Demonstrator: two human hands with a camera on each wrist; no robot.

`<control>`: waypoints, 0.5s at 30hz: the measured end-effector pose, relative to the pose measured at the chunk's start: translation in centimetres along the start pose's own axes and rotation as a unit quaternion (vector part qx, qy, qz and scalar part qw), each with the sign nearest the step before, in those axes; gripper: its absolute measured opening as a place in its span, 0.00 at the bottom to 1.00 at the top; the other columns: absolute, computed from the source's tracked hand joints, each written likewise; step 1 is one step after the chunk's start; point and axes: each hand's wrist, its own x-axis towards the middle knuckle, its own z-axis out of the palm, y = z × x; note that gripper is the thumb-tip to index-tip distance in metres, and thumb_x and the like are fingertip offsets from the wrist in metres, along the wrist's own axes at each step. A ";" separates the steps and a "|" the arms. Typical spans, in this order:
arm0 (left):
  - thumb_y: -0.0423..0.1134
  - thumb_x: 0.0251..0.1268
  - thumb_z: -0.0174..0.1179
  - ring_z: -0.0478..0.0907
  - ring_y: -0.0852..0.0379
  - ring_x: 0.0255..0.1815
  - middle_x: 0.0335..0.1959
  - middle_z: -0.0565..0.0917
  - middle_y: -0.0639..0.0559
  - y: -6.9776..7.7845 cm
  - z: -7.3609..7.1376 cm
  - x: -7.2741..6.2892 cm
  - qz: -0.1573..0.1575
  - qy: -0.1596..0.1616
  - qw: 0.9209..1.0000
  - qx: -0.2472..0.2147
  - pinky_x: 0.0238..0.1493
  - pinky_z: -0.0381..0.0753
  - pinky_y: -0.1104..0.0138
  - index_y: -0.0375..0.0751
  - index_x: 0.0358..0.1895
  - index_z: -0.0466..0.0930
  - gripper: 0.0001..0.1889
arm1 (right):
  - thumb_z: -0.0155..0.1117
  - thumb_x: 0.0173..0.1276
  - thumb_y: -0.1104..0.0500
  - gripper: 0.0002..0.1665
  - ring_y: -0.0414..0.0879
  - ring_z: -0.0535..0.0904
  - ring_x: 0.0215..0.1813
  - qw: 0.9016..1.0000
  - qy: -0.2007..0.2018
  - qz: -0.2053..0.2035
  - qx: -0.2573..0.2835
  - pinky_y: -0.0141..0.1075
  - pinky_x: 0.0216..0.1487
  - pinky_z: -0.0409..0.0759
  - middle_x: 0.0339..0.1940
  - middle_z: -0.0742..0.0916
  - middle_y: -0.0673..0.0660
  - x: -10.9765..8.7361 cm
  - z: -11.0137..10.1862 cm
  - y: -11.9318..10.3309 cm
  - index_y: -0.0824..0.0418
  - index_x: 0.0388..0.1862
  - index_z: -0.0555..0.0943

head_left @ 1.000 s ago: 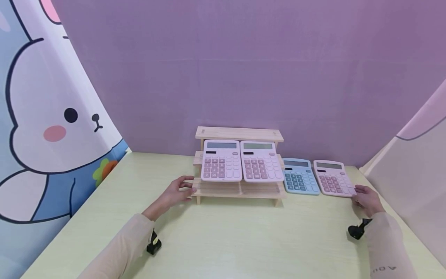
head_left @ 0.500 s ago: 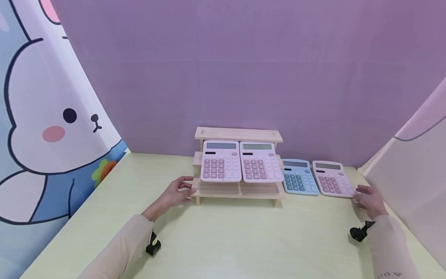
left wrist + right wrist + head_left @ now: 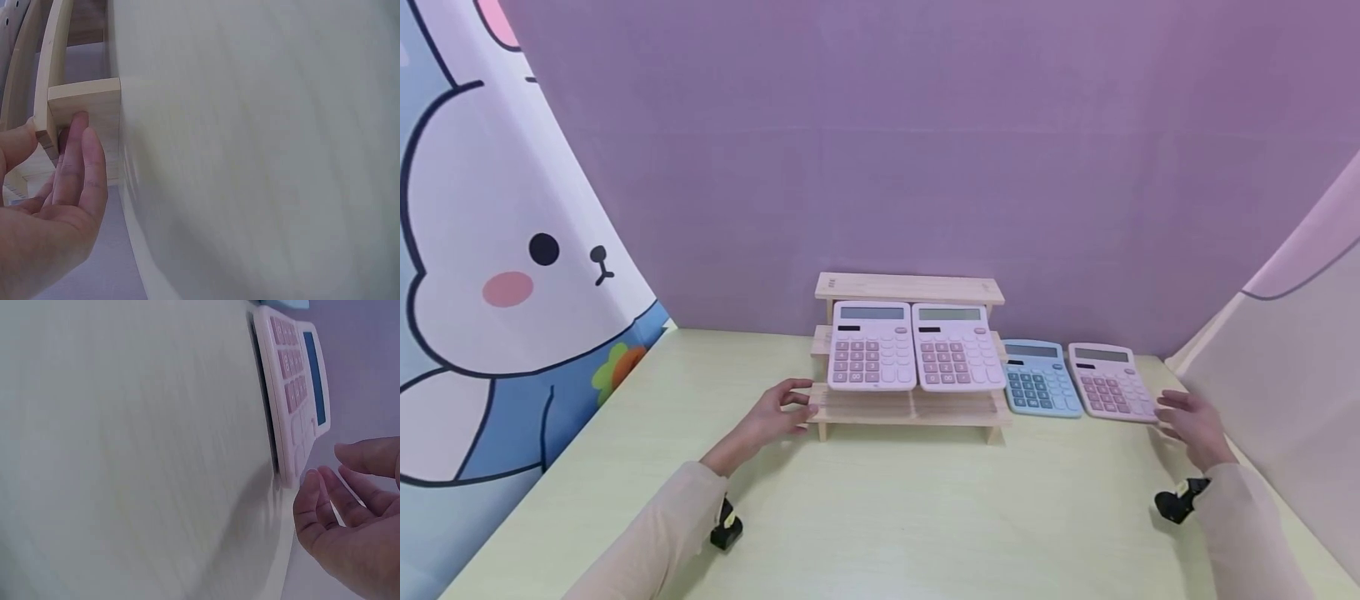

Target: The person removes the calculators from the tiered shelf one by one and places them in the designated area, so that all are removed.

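Head view: right fingers point(image 3: 1177, 398) spread wider.

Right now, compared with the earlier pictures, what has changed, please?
The right hand has drawn slightly rightward, away from the rightmost pale pink rectangular calculator. Unchanged: that calculator, the light-blue rectangular calculator, two pale pink calculators on the tiered pale wooden stand, and the left hand gripping this stand.

A purple backdrop point(image 3: 880, 167) rises behind a pale table point(image 3: 925, 517), cartoon-printed cloth point(image 3: 497, 200) at left.
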 end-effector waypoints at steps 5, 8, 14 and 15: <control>0.31 0.61 0.56 0.78 0.59 0.37 0.51 0.74 0.33 0.1 0.1 0.1 -0.001 0.001 1.000 -0.001 0.42 0.84 0.58 0.34 0.64 0.60 0.27 | 0.52 0.65 0.65 0.34 0.25 0.75 0.31 1.000 -0.003 -0.021 0.001 0.26 0.33 0.80 0.28 0.72 0.24 -0.1 0.6 -0.4 0.82 0.63 0.53; 0.31 0.61 0.56 0.78 0.59 0.37 0.51 0.74 0.33 0.1 0.1 0.1 -0.002 0.001 1.000 0.000 0.42 0.84 0.58 0.34 0.64 0.60 0.27 | 0.52 0.66 0.65 0.33 0.25 0.75 0.31 0.999 -0.007 -0.033 -0.001 0.25 0.33 0.80 0.28 0.73 0.24 -0.4 1.0 -0.8 0.82 0.62 0.54; 0.31 0.61 0.56 0.78 0.58 0.37 0.51 0.74 0.33 0.2 0.1 0.1 -0.002 0.001 1.000 0.002 0.42 0.84 0.58 0.34 0.64 0.59 0.27 | 0.52 0.66 0.64 0.30 0.26 0.76 0.32 0.998 -0.020 -0.055 -0.007 0.25 0.33 0.81 0.28 0.74 0.24 -0.9 2.0 -1.8 0.82 0.60 0.57; 0.31 0.61 0.56 0.78 0.58 0.38 0.51 0.74 0.33 0.2 0.1 0.1 -0.001 0.000 1.000 0.002 0.42 0.84 0.58 0.34 0.64 0.59 0.27 | 0.52 0.66 0.64 0.30 0.26 0.76 0.32 0.998 -0.024 -0.059 -0.008 0.25 0.33 0.81 0.29 0.74 0.24 -1.0 2.2 -2.0 0.82 0.60 0.57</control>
